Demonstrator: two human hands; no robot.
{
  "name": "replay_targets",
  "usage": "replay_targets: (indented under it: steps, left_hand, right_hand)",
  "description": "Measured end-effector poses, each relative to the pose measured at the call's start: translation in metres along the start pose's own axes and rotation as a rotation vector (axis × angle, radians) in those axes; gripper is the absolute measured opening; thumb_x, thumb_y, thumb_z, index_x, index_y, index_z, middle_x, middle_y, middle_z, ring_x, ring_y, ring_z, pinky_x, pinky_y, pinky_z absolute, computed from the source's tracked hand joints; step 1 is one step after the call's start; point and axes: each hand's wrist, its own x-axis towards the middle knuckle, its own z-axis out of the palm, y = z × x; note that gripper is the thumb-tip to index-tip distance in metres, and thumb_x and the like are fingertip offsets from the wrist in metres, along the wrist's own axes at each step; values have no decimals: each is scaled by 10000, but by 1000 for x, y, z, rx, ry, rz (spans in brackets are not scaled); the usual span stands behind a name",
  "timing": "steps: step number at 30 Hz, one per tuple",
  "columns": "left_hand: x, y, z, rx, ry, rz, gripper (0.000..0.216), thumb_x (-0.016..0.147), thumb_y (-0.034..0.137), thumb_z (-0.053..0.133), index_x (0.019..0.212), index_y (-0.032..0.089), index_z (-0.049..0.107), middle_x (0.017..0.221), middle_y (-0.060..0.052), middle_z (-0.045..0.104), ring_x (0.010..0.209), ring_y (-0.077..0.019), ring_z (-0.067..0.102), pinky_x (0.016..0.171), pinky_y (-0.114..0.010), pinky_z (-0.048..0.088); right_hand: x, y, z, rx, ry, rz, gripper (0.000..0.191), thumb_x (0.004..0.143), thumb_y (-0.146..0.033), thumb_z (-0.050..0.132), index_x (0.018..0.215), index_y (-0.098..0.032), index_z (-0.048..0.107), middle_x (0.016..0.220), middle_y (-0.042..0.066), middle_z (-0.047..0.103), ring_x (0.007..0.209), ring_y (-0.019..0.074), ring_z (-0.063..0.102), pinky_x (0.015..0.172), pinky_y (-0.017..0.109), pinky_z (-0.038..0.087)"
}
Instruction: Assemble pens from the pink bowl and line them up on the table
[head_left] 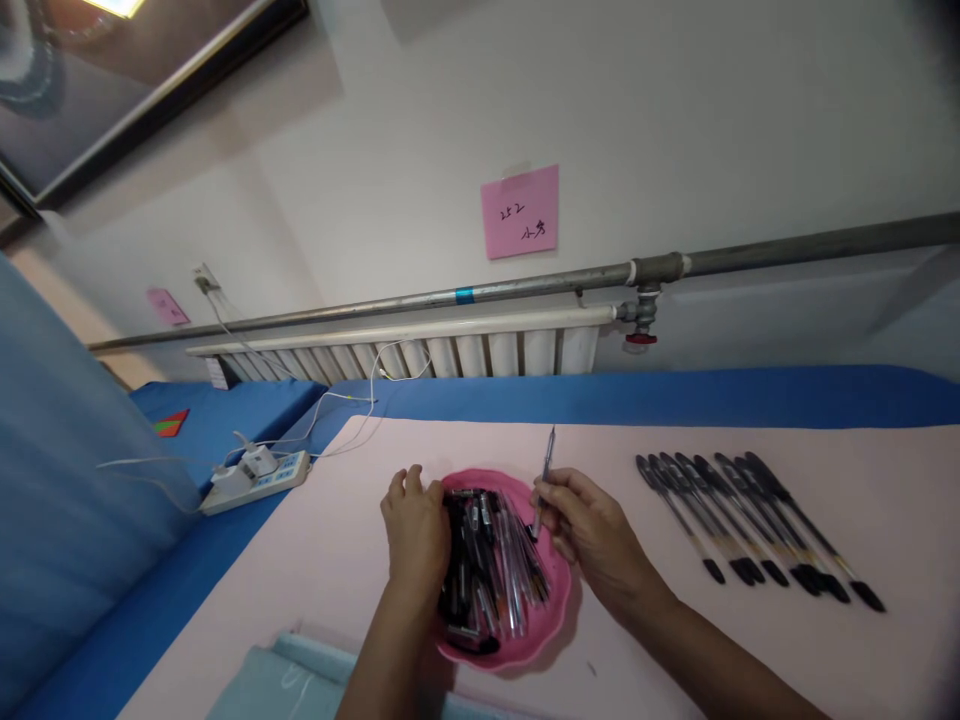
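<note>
A pink dish [559,600] sits on the pale pink sheet [750,660], heaped with several clear and black pens [487,570]. My left hand [414,530] rests on the dish's left rim, fingers curled beside the pile. My right hand [592,530] is at the dish's right rim and pinches one pen [545,480], which points up and away. A row of several black pens [750,525] lies side by side on the sheet to the right.
A white power strip [255,478] with plugs and cables lies on the blue cloth at left. A radiator [420,352] and a metal pipe [750,260] run along the wall. A pink note [520,211] hangs above. Pale blue fabric [277,680] lies at the near edge.
</note>
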Motion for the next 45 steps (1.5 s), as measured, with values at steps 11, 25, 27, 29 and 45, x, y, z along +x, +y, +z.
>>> replay_targets:
  steps: [11, 25, 27, 29, 45]
  left_hand:
    - [-5, -7, -27, -1215, 101, -393, 115, 701, 250, 643, 784, 172, 630, 770, -38, 623, 708, -170, 583, 694, -319, 467]
    - [-9, -5, -32, -2156, -314, -570, 169, 660, 131, 737, 812, 121, 664, 795, -46, 667, 704, -125, 623, 682, -234, 508]
    - [-9, -4, -33, -2164, -319, -562, 168, 663, 136, 738, 812, 123, 664, 790, -41, 667, 707, -124, 624, 694, -237, 507]
    - [-10, -3, -34, -2172, -316, -555, 168, 663, 140, 740, 812, 126, 664, 790, -38, 667, 703, -121, 622, 700, -239, 505]
    - [-9, -9, -34, -2154, -305, -623, 178, 660, 121, 732, 821, 128, 656, 796, -40, 681, 702, -117, 628, 666, -220, 519]
  right_hand:
    - [1, 2, -3, -109, -28, -39, 175, 747, -347, 613, 718, -189, 543, 504, -64, 499, 398, 57, 359, 364, 174, 257]
    - [-34, 2, 29, -636, -451, -87, 66, 750, -202, 509, 728, -199, 571, 562, -52, 446, 524, 108, 402, 497, 229, 312]
    - [-32, 5, 27, -636, -446, -72, 71, 759, -211, 501, 736, -201, 568, 575, -47, 458, 537, 115, 417, 506, 232, 322]
    - [-31, 9, 25, -652, -453, -59, 69, 762, -218, 505, 740, -204, 569, 577, -47, 468, 532, 115, 417, 505, 234, 318]
    - [-35, 6, 27, -605, -423, -71, 82, 721, -133, 517, 713, -185, 580, 537, -69, 439, 496, 83, 380, 476, 204, 281]
